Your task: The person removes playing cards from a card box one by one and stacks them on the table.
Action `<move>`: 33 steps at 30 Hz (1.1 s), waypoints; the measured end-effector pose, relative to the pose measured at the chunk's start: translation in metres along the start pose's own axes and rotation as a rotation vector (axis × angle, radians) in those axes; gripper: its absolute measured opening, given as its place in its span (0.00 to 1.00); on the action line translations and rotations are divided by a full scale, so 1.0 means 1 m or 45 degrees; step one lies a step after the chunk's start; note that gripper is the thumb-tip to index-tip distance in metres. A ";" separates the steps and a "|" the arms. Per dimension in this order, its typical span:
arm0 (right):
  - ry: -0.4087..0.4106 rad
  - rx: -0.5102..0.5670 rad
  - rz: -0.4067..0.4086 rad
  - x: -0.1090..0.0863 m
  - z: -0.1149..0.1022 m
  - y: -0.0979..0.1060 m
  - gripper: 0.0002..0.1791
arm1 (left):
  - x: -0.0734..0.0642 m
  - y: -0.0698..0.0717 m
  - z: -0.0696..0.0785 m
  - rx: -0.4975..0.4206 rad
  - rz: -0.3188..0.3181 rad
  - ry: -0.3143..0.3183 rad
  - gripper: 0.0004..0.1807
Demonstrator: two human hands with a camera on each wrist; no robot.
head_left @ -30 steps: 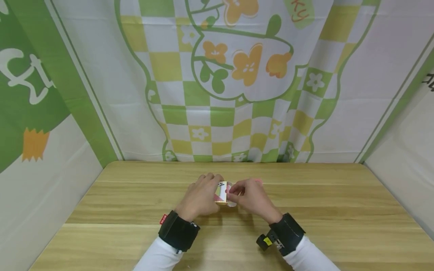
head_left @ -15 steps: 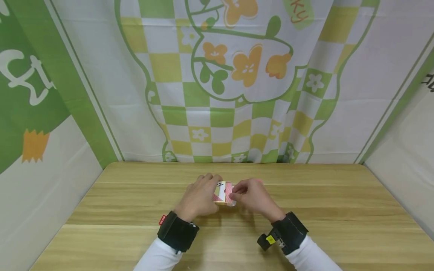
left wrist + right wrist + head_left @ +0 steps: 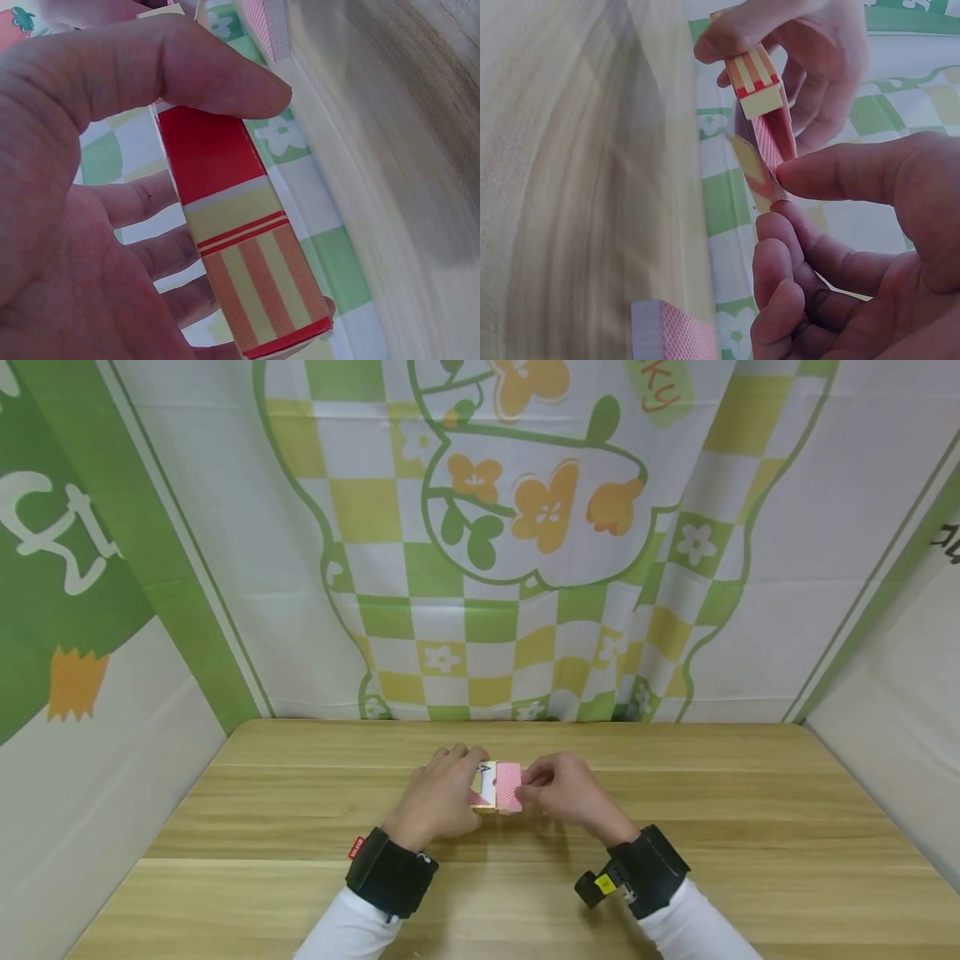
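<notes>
My left hand (image 3: pixel 437 797) grips a small playing card box (image 3: pixel 486 783) by its edges, just above the table. An ace shows on its upper face; the left wrist view shows the box's red and striped narrow side (image 3: pixel 232 225) between thumb and fingers. From the box's right end a pink-patterned playing card (image 3: pixel 510 787) sticks out. My right hand (image 3: pixel 568 789) pinches the card's outer edge between thumb and forefinger. In the right wrist view the card (image 3: pixel 768 146) runs into the box's open end, beside a yellowish flap (image 3: pixel 751 169). Whether it is a single card cannot be told.
A pink-patterned stack of cards (image 3: pixel 679 334) stands near the right hand on the wooden table (image 3: pixel 712 793); the right hand hides it in the head view. A patterned cloth (image 3: pixel 525 610) hangs behind the table's far edge, with more cloth at both sides.
My right hand has moved slightly right, away from the box. More of the pink-patterned card shows outside the box's end. My left hand has shifted only a little left.
</notes>
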State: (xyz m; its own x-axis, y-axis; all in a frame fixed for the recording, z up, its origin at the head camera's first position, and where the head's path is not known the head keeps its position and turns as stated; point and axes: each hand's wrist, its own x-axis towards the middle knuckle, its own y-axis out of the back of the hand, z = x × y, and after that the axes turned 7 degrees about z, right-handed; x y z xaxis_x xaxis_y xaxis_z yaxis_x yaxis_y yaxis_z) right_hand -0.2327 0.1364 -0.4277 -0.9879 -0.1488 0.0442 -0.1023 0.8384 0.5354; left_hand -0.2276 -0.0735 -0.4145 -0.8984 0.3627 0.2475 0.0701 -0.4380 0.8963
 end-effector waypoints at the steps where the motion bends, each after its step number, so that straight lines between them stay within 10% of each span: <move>1: 0.002 0.011 -0.007 0.000 0.000 0.001 0.04 | 0.000 0.000 0.000 0.001 0.001 0.000 0.37; 33: -0.073 0.020 -0.018 -0.001 -0.002 0.010 0.05 | -0.001 0.003 -0.003 0.009 0.023 0.011 0.38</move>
State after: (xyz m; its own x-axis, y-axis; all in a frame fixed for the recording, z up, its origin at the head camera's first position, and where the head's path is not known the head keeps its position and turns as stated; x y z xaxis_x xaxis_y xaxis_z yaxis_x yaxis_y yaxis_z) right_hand -0.2328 0.1440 -0.4205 -0.9914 -0.1305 -0.0120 -0.1175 0.8447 0.5222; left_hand -0.2283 -0.0777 -0.4131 -0.9009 0.3474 0.2603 0.0893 -0.4384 0.8943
